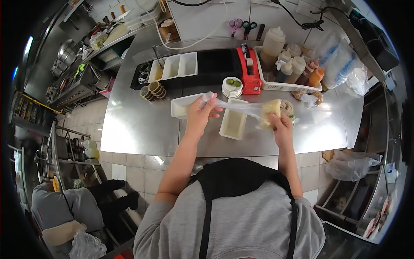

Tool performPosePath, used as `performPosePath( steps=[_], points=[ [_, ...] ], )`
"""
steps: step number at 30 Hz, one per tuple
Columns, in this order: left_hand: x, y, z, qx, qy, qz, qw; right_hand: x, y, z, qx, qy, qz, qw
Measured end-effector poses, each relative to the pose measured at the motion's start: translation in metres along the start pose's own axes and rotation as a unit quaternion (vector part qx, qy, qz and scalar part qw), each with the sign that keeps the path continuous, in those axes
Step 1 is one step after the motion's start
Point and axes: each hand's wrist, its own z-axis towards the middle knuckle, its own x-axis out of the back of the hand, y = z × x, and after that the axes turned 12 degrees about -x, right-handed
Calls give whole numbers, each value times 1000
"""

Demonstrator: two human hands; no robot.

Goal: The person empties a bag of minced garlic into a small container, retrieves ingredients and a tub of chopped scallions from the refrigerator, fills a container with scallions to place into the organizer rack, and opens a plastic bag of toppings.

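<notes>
Between my hands stretches a clear plastic bag with pale yellow food bunched at its right end. My left hand pinches the bag's thin, drawn-out end. My right hand grips the filled part from below. Under the bag stands a white rectangular container with a pale layer inside. Another white container sits behind my left hand and is partly covered by it. Just beyond my right hand, a second bagged item is partly hidden.
A red tape dispenser stands behind a stack of small white dishes with green limes on top. Squeeze bottles fill a white basket at the back right. White tubs stand at the back left, near small brown cups. A person is at the lower left.
</notes>
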Motion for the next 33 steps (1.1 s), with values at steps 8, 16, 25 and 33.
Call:
performPosePath(
  steps=[8, 16, 25, 33],
  points=[
    [10, -38, 13, 81, -106, 135, 982, 20, -31, -6, 75, 19, 31, 997],
    [0, 38, 1, 103, -202, -149, 963, -3, -34, 11, 39, 19, 72, 997],
    [-32, 51, 13, 107, -220, -228, 942, -45, -17, 32, 88, -14, -181, 979],
    [-38, 39, 15, -79, -193, 73, 975, -72, -92, 29, 39, -183, -139, 972]
  ],
)
